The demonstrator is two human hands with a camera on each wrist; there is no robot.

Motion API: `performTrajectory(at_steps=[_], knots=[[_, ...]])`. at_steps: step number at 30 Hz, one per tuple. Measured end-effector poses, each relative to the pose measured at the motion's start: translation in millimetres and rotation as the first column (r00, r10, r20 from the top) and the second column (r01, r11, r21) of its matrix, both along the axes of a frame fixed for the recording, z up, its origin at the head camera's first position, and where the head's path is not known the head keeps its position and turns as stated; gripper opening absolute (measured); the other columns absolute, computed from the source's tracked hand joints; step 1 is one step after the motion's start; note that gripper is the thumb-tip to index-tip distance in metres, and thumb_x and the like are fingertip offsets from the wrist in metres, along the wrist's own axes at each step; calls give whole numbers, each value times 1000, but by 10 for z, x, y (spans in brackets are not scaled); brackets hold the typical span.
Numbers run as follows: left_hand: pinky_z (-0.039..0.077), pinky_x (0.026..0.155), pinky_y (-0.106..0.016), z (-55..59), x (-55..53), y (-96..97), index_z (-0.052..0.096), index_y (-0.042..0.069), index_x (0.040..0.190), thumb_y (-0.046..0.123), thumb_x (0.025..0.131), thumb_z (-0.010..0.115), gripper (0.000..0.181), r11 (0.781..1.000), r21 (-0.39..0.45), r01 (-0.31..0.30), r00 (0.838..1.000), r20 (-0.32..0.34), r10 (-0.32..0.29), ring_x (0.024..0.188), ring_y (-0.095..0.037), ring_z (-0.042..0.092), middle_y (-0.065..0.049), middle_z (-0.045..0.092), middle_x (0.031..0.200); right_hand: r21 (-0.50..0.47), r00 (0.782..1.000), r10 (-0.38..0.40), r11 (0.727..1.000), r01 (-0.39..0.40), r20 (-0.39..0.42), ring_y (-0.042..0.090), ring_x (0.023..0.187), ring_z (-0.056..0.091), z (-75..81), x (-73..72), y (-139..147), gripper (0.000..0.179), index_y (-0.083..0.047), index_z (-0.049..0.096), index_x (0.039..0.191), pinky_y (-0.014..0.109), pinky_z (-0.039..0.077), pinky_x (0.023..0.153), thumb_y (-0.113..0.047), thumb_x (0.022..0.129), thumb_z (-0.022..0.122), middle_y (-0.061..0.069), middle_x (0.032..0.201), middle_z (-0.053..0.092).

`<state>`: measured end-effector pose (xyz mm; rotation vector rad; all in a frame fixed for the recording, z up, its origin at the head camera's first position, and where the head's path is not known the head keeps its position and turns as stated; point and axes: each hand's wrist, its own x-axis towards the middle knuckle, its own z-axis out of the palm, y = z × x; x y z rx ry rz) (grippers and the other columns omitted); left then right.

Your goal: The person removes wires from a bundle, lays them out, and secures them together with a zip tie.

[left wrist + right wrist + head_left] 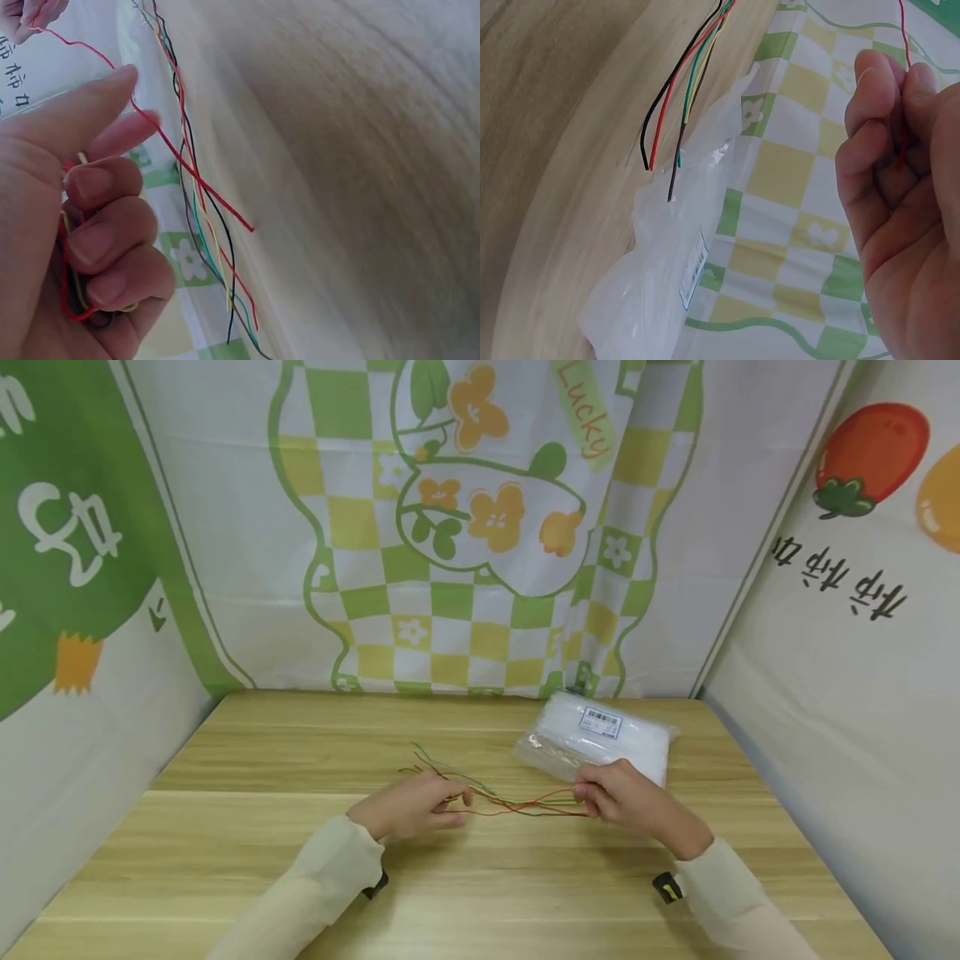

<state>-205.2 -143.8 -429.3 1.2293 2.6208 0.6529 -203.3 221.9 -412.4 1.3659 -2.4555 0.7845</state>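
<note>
Several thin coloured wires (pixel 517 807), red, green, yellow and dark among them, cross in the middle of the table between the two hands. My left hand (pixel 416 802) has its lower fingers curled round looped wires in the palm, as the left wrist view shows. Its thumb and forefinger lie along one red wire (pixel 180 154). That red wire runs over to my right hand (pixel 633 802), whose thumb and fingers pinch it near one end. Below the right hand, in the right wrist view, loose wire ends (pixel 682 82) in black, red, green, yellow and brown lie apart from it.
A clear plastic bag (pixel 637 756) of white contents with a barcode label (pixel 601 722) lies behind the right hand. The wooden table (pixel 247 752) is bounded by printed curtains (pixel 360 660) at the back and sides.
</note>
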Motion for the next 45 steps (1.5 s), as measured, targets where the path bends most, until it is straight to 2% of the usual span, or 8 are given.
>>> performTrajectory(at_steps=[3, 7, 11, 19, 26, 33, 39, 45], knots=[[38, 61, -18, -21, -13, -7, 69, 13, 103, 20, 106, 66, 9, 1000, -12, 28, 1000, 14, -28, 56, 2, 34, 14, 44, 65, 6, 1000, -3, 1000, 3, 10, -12, 58, 47, -13, 13, 1, 25, -11, 62, 81, 11, 43, 53, 5, 100, 65, -10, 60, 58], [36, 62, -18, -46, -25, -61, 60, 10, 87, 13, 108, 60, 22, 999, 18, 29, 999, 45, -29, 59, 2, 35, 13, 44, 70, 38, 999, -29, 999, 29, 16, -12, 57, 44, -15, 36, 22, 27, -12, 60, 80, 12, 43, 53, 7, 99, 65, -10, 60, 56], [36, 69, -22, -31, -60, -138, 55, 8, 85, 14, 112, 51, 28, 999, 41, 20, 999, 36, -21, 66, -1, 34, 11, 40, 73, 107, 997, -80, 991, 80, -8, -12, 56, 44, -30, 36, 61, 31, -15, 57, 77, 13, 45, 55, 6, 100, 63, -11, 60, 55], [35, 67, -22, 23, -110, -256, 49, 13, 79, 8, 108, 57, 31, 998, 64, 18, 990, -141, -8, 68, -1, 36, 11, 40, 75, 269, 983, -146, 948, 170, -107, -8, 56, 41, -96, -19, 94, 33, -18, 57, 73, 16, 44, 58, -1, 100, 66, -14, 61, 53], [36, 65, -20, 41, -141, -371, 55, 18, 78, 4, 104, 63, 31, 993, 115, 27, 969, -249, 2, 67, 0, 40, 7, 51, 71, 303, 983, -106, 941, 149, -152, -5, 58, 39, -117, -37, 30, 33, -19, 55, 71, 17, 41, 57, 3, 91, 70, -13, 61, 50], [41, 66, -19, 10, -142, -452, 59, 20, 79, 6, 105, 62, 30, 972, 201, 119, 990, -97, -101, 66, 4, 41, -6, 62, 72, 292, 986, -63, 950, 107, -157, -6, 59, 40, -175, -50, 46, 34, -19, 54, 72, 15, 40, 58, 3, 91, 71, -13, 62, 51], [42, 68, -22, 13, -159, -516, 57, 15, 79, 3, 106, 58, 30, 965, 252, 69, 997, -49, -59, 70, 1, 44, 0, 54, 73, 228, 990, -21, 972, 54, -143, -8, 62, 40, -168, -59, 44, 34, -19, 56, 74, 13, 41, 60, 11, 85, 69, -13, 65, 52], [40, 63, -22, 57, -180, -566, 61, 15, 85, 7, 110, 53, 27, 962, 274, 16, 999, 45, -29, 64, 1, 41, 6, 51, 73, 185, 993, -35, 981, 57, -116, -9, 59, 41, -108, -77, -6, 32, -18, 59, 75, 14, 42, 58, 5, 97, 65, -13, 63, 53]])
